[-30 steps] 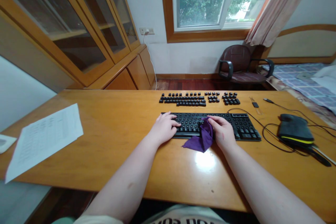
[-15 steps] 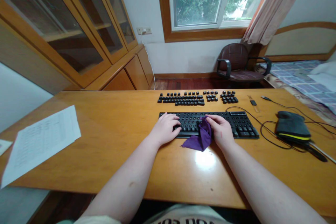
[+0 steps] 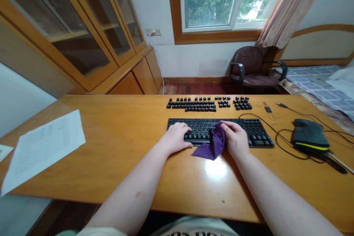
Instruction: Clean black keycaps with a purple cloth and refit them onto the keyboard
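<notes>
A black keyboard (image 3: 203, 132) lies on the desk, many of its keycaps off and their switch posts bare. My left hand (image 3: 177, 138) grips its left end, fingers bent over the top and thumb along the front edge. Pinched in my right hand (image 3: 235, 136) is a purple cloth (image 3: 214, 147). The cloth touches the keys right of the middle, and its loose end hangs over the front edge onto the desk. Some keycaps remain on the keyboard's right part. Behind it, loose black keycaps (image 3: 200, 109) are laid out in rows.
Right of the keyboard are a cable (image 3: 280, 143), a dark grey pouch-like item (image 3: 311, 134) with a yellow stripe, and a small wire tool (image 3: 267, 109). Printed sheets (image 3: 47, 147) lie at the left on the wooden desk (image 3: 121, 125). A chair (image 3: 250, 64) stands beyond.
My left thumb has moved down from the keys to the front edge of the keyboard. My right hand keeps the cloth in nearly the same place. The view has shifted slightly.
</notes>
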Demonstrator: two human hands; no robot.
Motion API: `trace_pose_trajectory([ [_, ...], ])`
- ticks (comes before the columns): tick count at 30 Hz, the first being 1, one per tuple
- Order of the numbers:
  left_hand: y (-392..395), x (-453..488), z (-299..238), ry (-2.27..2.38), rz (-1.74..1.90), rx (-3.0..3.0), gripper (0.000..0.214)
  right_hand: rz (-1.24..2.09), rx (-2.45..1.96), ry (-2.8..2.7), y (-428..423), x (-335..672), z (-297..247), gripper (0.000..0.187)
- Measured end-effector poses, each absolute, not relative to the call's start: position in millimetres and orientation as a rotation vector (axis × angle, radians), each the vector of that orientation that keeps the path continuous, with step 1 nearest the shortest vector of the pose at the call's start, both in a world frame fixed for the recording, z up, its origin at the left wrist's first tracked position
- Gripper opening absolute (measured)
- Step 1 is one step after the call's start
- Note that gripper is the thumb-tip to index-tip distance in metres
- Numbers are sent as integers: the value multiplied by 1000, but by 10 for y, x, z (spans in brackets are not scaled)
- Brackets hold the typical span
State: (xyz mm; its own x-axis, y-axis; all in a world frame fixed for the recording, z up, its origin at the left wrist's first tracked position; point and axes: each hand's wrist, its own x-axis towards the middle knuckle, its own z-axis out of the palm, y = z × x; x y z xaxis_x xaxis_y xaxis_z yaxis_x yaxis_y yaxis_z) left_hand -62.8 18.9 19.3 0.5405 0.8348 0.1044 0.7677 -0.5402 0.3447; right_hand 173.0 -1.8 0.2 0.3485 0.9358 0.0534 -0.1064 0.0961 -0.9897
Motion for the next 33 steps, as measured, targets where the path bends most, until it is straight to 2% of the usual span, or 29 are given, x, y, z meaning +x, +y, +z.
trace_pose_trajectory([
  [13, 186, -795, 319, 1429, 204, 2463, 57, 916, -1249, -997, 8, 1741, 3, 24],
  [19, 175, -775, 324, 1424, 272, 2441, 43, 922, -1253, -1018, 7, 1732, 4, 21],
  [33, 154, -707, 351, 1206, 316, 2532, 34, 926, -1253, -999, 0, 1725, 10, 19],
])
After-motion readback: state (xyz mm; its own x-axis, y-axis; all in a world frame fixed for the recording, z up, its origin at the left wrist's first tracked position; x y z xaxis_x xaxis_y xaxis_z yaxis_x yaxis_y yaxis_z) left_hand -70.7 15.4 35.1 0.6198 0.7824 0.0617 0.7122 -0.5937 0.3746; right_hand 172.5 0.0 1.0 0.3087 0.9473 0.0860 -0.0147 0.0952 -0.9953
